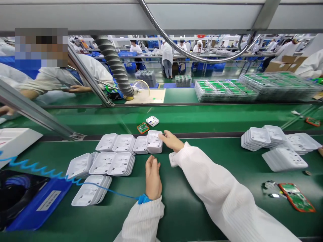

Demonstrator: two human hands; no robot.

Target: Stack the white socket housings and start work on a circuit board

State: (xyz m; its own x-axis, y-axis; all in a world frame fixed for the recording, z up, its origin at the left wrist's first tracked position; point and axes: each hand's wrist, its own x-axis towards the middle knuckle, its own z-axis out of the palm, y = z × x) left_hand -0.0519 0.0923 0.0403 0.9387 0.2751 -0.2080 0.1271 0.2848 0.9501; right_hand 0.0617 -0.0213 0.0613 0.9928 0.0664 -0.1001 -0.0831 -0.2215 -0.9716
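Note:
My right hand (173, 141) reaches to the right side of a small stack of white plastic housings (154, 143), its fingertips at the upper edge and apart. Whether they touch the stack is hard to tell. Below it, my left hand (153, 178) is held up with fingers stretched out and nothing in them; a blue wrist strap (144, 199) with a coiled cord circles that wrist. Beside my right sleeve lies one white housing (173, 160), partly covered by the cuff. More stacked housings (122, 163) stand in rows left of both hands.
Further housing stacks (256, 136) stand at the right, near an orange-edged green circuit board (296, 197). Across the dark seam, a small board (143, 128) and a white housing (152, 121) lie on the green belt (202, 119). A blue bin (40, 205) and slanted metal post (47, 114) bound the left.

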